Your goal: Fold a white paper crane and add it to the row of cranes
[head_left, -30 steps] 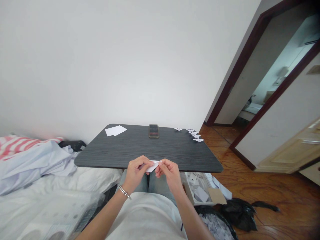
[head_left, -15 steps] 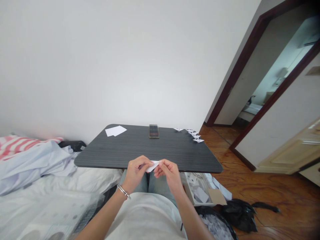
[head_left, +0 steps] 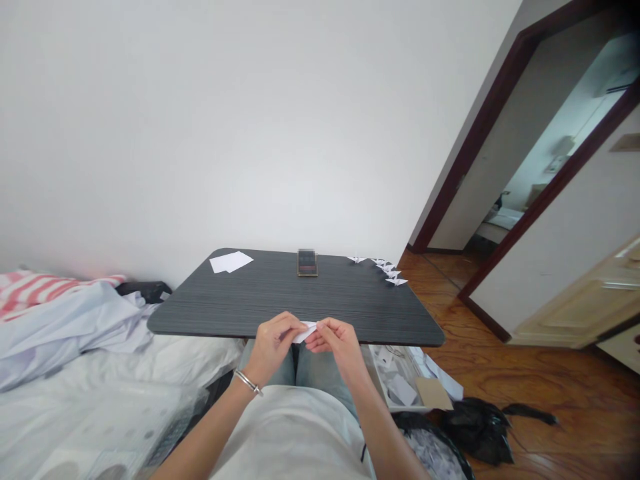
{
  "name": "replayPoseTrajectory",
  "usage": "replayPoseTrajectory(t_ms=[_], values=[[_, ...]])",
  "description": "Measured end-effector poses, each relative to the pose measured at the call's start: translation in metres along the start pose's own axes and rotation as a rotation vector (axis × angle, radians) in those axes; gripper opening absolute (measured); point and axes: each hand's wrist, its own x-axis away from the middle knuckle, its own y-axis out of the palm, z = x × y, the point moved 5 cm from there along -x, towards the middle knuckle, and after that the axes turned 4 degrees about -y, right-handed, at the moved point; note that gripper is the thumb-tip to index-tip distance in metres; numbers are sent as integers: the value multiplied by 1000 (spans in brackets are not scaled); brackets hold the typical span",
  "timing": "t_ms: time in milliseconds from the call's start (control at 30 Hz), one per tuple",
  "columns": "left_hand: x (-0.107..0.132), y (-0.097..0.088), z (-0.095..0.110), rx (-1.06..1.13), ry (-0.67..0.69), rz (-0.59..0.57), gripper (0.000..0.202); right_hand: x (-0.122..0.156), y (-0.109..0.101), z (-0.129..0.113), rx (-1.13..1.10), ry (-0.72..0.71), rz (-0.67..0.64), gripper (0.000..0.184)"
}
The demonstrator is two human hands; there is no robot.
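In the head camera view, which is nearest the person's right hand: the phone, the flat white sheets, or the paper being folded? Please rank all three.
1. The folded paper: pinched in the right hand itself.
2. The phone: far middle of the table.
3. The white sheets: far left corner.

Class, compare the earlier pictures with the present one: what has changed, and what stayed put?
The right hand has edged slightly left along the folded white paper, so less of it shows. The left hand keeps its pinch. Nothing was let go. Table, phone and paper figures stayed put.
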Motion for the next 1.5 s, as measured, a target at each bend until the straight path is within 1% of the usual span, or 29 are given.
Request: replayPoseTrajectory(t_ms=[267, 533, 733, 1033, 1167, 1333, 1500], values=[[1, 0, 2, -12, 31, -21, 18, 1, -1, -3, 16, -5, 22, 30], [1, 0, 4, -17, 44, -23, 18, 2, -1, -5, -17, 22, 3, 24], [1, 0, 2, -17, 36, -30, 18, 1, -2, -3, -1, 10, -3, 25], [-1, -2, 5, -28, 73, -43, 18, 1, -3, -3, 18, -21, -27, 25], [-1, -4, 6, -39, 89, -54, 19, 2, -2, -5, -14, -18, -24, 28], [0, -3, 6, -46, 103, -74, 20, 2, -2, -7, 1, 0, -6, 21], [-1, -4, 7, -41, 101, -65, 20, 1, -3, -6, 10, 5, -14, 22]])
